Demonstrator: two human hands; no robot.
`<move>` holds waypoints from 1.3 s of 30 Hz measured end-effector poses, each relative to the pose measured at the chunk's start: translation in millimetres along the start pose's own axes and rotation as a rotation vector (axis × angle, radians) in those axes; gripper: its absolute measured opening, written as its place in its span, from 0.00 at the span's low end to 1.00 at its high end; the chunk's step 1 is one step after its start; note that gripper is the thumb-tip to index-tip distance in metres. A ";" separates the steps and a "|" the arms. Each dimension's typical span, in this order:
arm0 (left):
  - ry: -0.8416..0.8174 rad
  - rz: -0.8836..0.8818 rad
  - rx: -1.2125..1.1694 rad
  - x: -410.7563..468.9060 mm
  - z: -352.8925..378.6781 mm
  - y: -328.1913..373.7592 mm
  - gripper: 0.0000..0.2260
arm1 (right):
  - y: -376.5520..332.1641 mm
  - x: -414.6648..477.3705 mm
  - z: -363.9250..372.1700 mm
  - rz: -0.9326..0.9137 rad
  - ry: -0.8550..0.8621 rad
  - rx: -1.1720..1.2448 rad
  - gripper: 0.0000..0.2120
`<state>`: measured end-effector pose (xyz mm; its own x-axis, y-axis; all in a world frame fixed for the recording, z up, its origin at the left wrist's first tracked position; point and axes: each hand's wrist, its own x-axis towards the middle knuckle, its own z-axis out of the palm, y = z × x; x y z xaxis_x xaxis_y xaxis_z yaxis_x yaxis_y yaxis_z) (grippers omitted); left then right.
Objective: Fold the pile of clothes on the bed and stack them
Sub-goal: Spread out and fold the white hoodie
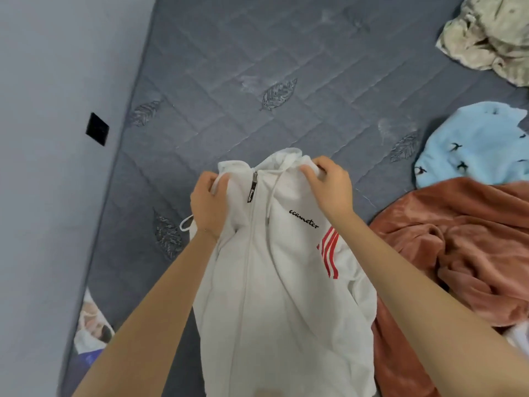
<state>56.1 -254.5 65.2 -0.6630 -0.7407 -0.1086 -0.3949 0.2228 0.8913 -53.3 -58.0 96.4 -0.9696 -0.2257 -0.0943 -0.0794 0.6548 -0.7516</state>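
I hold up a white zip hoodie (274,296) with black lettering and red stripes on its chest, front facing me, above the grey quilted mattress (257,67). My left hand (207,203) grips the fabric at the left shoulder by the collar. My right hand (329,184) pinches the right shoulder beside the hood. The hoodie hangs down from both hands, zip closed, drawcords dangling. Unfolded clothes lie to the right: a rust-brown fleece garment (463,253), a light blue garment with small black birds (475,144), and a cream patterned garment (492,35).
A pale wall (57,110) with a black square plate (97,129) runs along the mattress's left edge. A crumpled bag or cloth (91,325) lies in the gap at lower left.
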 end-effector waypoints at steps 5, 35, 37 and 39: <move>-0.050 0.105 0.049 38.6 42.5 -54.0 0.12 | 49.8 38.9 47.7 -0.088 -0.008 -0.077 0.08; -0.716 0.779 1.055 7.3 177.2 -12.1 0.24 | 187.3 -46.1 1.1 0.378 -0.006 0.064 0.16; -0.708 0.758 1.057 6.4 170.9 -15.9 0.14 | 181.3 -50.3 -9.8 0.385 0.083 0.149 0.16; -0.660 0.746 0.891 3.5 168.6 -17.2 0.08 | 176.9 -54.2 -22.7 0.402 0.172 0.246 0.17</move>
<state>-46.7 -154.0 -24.7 -0.9820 0.1251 -0.1412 0.0838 0.9598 0.2678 -20.0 86.5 -16.7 -0.9379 0.1455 -0.3148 0.3454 0.4717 -0.8113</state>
